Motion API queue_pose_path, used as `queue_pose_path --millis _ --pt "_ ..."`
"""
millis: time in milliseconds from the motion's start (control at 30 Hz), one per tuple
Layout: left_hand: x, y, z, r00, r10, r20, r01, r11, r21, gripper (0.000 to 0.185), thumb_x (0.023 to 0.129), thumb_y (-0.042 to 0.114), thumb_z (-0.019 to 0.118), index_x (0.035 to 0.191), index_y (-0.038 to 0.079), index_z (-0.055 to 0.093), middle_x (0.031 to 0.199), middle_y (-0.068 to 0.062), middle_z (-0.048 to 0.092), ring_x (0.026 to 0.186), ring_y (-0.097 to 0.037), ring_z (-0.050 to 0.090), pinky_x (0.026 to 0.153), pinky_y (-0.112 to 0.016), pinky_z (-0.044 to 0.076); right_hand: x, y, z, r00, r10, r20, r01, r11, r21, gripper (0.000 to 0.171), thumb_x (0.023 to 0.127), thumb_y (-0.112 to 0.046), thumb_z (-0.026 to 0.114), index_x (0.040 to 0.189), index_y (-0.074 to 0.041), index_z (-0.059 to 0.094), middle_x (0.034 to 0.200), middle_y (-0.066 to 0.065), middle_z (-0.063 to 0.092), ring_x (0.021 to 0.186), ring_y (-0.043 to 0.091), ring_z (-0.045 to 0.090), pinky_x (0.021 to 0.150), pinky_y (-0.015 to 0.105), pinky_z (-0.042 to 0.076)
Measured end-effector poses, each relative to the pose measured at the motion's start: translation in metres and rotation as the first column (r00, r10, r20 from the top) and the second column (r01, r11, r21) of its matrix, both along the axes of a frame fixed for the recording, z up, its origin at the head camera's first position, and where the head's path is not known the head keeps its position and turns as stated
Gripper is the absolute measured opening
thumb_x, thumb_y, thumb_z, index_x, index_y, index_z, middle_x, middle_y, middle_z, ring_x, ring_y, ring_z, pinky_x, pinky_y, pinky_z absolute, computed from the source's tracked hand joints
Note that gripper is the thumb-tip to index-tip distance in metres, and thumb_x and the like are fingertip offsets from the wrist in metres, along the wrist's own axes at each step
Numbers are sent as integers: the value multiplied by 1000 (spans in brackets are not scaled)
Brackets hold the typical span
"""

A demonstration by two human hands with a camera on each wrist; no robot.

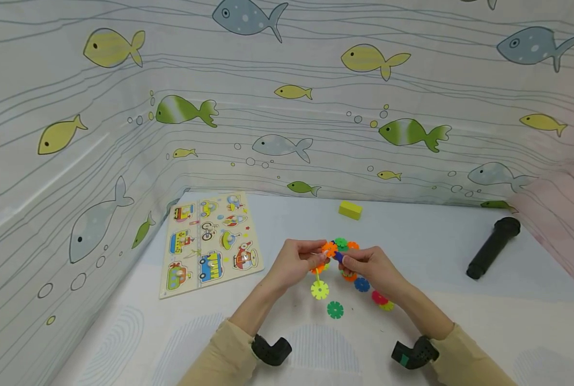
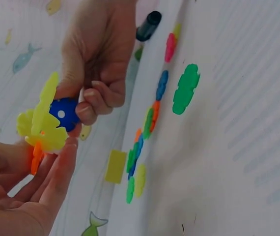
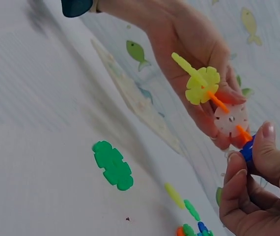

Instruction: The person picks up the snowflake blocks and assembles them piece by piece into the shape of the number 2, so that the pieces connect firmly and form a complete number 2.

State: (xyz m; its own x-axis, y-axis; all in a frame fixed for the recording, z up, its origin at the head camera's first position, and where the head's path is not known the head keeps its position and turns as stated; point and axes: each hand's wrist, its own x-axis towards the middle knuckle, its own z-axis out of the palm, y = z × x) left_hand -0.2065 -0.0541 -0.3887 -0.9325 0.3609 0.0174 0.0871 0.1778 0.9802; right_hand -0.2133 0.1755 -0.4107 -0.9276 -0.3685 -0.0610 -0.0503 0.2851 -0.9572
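My left hand [image 1: 289, 264] holds a small cluster of joined snowflake discs between thumb and fingers. In it are yellow discs [image 3: 202, 86], a whitish disc [image 3: 230, 121] and orange discs [image 1: 329, 248]. My right hand [image 1: 376, 271] pinches a blue snowflake disc [image 2: 65, 114] between thumb and fingers. In the right wrist view the blue disc meets an orange disc's edge; whether they interlock I cannot tell. One yellow disc [image 1: 319, 290] hangs at the cluster's lower end. A loose green disc [image 1: 335, 310] lies on the table below the hands.
More discs, among them a blue one [image 1: 361, 284] and a red one [image 1: 379, 297], lie behind and beside my right hand. A wooden picture puzzle board [image 1: 219, 236] is at left, a yellow block [image 1: 350, 210] at the back, a black cylindrical object [image 1: 492, 248] at right.
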Motion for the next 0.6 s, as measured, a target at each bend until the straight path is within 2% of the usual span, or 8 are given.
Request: queue_pose_path --millis 333,600 --pt "0 0 -3 1000 -3 -8 3 1000 -19 37 97 10 65 133 1 63 115 -15 72 96 -22 72 80 -26 58 0 -2 1 1000 -3 8 2 1000 24 31 99 -18 62 108 11 71 87 8 68 87 24 56 78 31 54" --pt "0 1 -1 1000 27 11 -27 999 -24 34 98 10 63 132 4 65 113 -13 70 96 -18 69 84 -27 58 0 -5 -3 1000 -10 20 10 1000 12 37 100 -26 61 106 9 72 95 19 69 87 25 61 81 30 57"
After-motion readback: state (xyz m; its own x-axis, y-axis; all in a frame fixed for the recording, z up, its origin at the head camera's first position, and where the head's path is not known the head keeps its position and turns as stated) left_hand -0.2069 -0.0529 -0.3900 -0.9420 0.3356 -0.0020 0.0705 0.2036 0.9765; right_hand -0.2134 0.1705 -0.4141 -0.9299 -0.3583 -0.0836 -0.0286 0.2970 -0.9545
